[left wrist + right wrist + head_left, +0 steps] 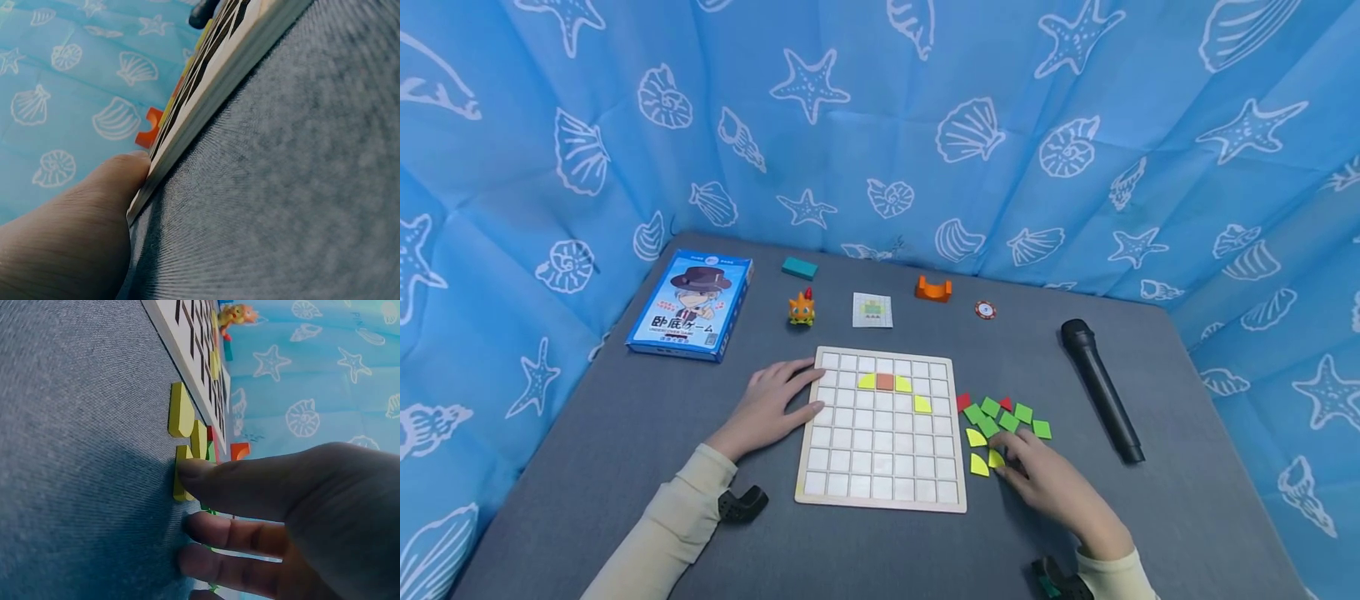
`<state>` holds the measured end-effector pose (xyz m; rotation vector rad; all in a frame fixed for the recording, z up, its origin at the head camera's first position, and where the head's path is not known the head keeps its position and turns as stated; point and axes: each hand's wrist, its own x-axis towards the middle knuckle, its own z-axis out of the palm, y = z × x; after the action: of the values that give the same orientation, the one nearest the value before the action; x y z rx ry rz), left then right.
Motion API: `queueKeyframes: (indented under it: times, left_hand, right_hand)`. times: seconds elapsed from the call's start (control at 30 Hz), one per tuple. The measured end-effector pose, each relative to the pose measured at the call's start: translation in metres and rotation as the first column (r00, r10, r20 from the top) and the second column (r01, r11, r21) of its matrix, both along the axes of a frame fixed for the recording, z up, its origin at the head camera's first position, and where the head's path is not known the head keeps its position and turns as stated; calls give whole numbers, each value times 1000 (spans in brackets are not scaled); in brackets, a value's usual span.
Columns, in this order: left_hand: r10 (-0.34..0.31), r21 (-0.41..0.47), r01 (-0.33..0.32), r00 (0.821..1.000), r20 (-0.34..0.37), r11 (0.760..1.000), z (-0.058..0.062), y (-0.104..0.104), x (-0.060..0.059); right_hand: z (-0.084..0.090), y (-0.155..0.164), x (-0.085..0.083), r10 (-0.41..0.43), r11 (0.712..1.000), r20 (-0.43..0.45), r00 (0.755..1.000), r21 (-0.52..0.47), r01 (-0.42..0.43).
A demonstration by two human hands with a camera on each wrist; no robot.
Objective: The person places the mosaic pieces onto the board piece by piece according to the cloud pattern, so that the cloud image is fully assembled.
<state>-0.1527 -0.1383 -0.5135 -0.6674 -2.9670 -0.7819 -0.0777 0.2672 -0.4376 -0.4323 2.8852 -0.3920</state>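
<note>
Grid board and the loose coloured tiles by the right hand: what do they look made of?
Grid board: probably light wood, matte; a pale tan rim frames white squares, and the left wrist view shows a thick plain edge. Yellow tiles: thick, flat, evenly coloured, matte; painted wood or foam, cannot tell which. Green tiles look alike.

"卧底ゲーム" on the blue game box point(691, 305)

Pale wood-framed grid board point(882, 429) with smooth white cells; matt, flat coloured tiles point(1000, 421), possibly foam or painted wood; woven grey cloth table cover point(1187, 500); thin blue printed fabric backdrop point(925, 100); glossy cardboard box point(691, 305); matt black microphone point(1101, 390).
</note>
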Motion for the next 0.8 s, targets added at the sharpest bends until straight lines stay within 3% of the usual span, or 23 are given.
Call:
queueKeyframes:
  times: [0.23,0.63,0.8]
  left_hand:
    - [-2,-5,2,1000,7,1000,2,0,1]
    - [-10,3,10,1000,-5,1000,3,-1,1]
    - [-12,-1,11,1000,-12,1000,2,-1,2]
  right_hand:
    - [-2,2,1,-17,1000,-19,1000,27,17]
    - [-4,3,0,-87,996,52,995,30,85]
    - [-3,8,4,-21,1000,-22,1000,17,21]
